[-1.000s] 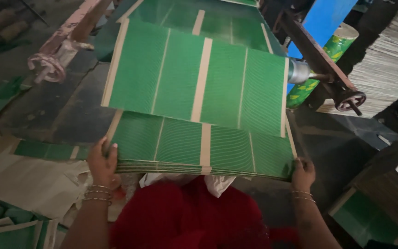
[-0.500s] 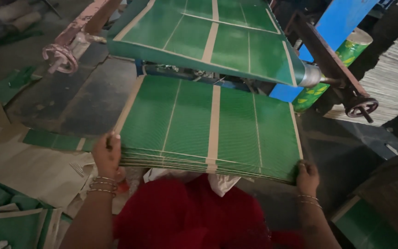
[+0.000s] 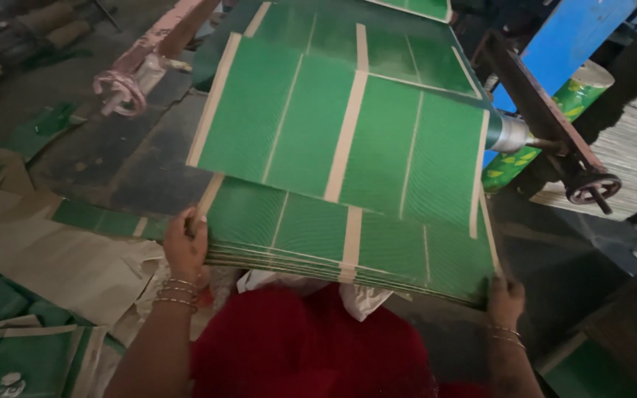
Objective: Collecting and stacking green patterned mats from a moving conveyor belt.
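Note:
I hold a thick stack of green printed sheets (image 3: pixel 311 236) with tan stripes, flat above my red lap. My left hand (image 3: pixel 184 247) grips the stack's left edge, bangles on the wrist. At the stack's right front corner, my right hand (image 3: pixel 505 298) clasps the edge. Another green sheet (image 3: pixel 348 133) slides out of the machine and lies over the back of the stack, reaching past its middle. More green sheet (image 3: pixel 407 44) shows behind it on the machine bed.
A blue machine frame (image 3: pixel 569 37) with a dark arm and small handwheel (image 3: pixel 591 188) stands at right. A pink handwheel (image 3: pixel 119 92) sits at left. A green patterned roll (image 3: pixel 547 121) leans behind. Brown paper (image 3: pixel 60 258) and green scraps lie at left; paper stacks (image 3: pixel 628 147) at right.
The new sheet has come forward out of the machine and now covers much of the stack's top. My hands stay on the stack's edges.

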